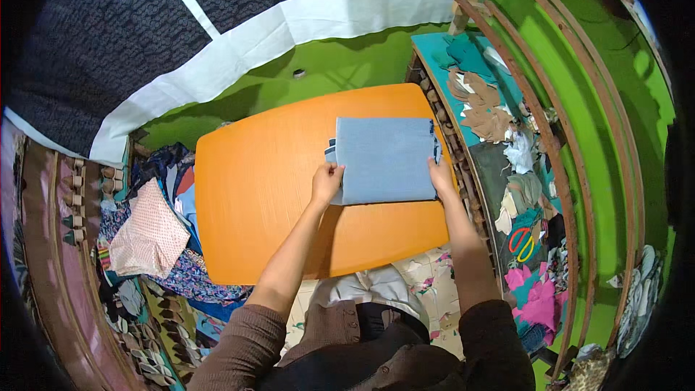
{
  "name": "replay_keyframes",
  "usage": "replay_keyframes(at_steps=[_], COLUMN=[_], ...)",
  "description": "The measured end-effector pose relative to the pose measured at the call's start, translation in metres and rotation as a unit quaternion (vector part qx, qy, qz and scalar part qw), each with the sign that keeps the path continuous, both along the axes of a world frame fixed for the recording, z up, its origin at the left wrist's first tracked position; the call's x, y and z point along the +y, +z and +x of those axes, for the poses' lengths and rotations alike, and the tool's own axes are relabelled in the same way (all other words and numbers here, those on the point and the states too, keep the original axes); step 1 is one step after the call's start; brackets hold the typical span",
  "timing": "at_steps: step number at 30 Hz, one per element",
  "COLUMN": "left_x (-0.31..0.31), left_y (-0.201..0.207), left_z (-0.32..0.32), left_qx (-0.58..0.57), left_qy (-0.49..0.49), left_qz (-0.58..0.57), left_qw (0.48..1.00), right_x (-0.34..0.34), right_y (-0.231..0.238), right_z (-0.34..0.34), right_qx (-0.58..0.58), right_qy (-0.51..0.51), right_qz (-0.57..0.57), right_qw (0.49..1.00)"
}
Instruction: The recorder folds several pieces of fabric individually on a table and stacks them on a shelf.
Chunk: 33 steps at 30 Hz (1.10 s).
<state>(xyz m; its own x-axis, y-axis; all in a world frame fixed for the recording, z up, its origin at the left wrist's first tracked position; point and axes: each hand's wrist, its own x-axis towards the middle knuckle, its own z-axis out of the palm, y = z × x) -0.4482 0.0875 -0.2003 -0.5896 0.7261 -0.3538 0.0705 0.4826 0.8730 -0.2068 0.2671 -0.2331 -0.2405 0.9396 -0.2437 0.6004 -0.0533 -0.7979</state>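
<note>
A folded piece of light blue denim (387, 159) lies on the right half of an orange table (260, 188), its layers squared into a near rectangle. My left hand (327, 185) pinches its left edge, thumb on top. At the right edge, my right hand (440, 176) grips the cloth the same way, close to the table's side. Darker layer ends show beside the left edge, and dark frayed bits run along the right edge. The fingers under the cloth are hidden on both sides.
To the right, a low bench (474, 134) carries fabric scraps and scissors (521, 242) with red and yellow handles, beside wooden rails (546, 116). Left of the table lie piled clothes and a pale dotted cloth (152, 235). Scraps litter the tiled floor (434, 282).
</note>
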Motion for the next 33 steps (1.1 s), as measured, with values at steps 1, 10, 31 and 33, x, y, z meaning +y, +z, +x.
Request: replay_keyframes(at_steps=[1, 10, 31, 33], left_x=[0.001, -0.042, -0.063, -0.050], left_y=[0.000, 0.012, -0.035, -0.028], left_z=[0.003, 0.044, 0.046, 0.053], left_qx=[0.001, 0.189, 0.027, 0.155], left_qy=[0.006, 0.047, 0.174, 0.139], left_qz=[0.002, 0.173, -0.025, -0.118], left_qw=[1.000, 0.966, 0.984, 0.971], right_x=[0.000, -0.007, -0.021, -0.021], right_y=[0.002, 0.052, 0.009, 0.007], right_z=[-0.003, 0.004, -0.016, -0.016], right_qx=[0.001, 0.094, -0.091, -0.149], right_qy=[0.006, 0.085, 0.117, 0.081], right_qz=[0.002, 0.001, 0.089, 0.067], right_qw=[1.000, 0.992, 0.985, 0.983])
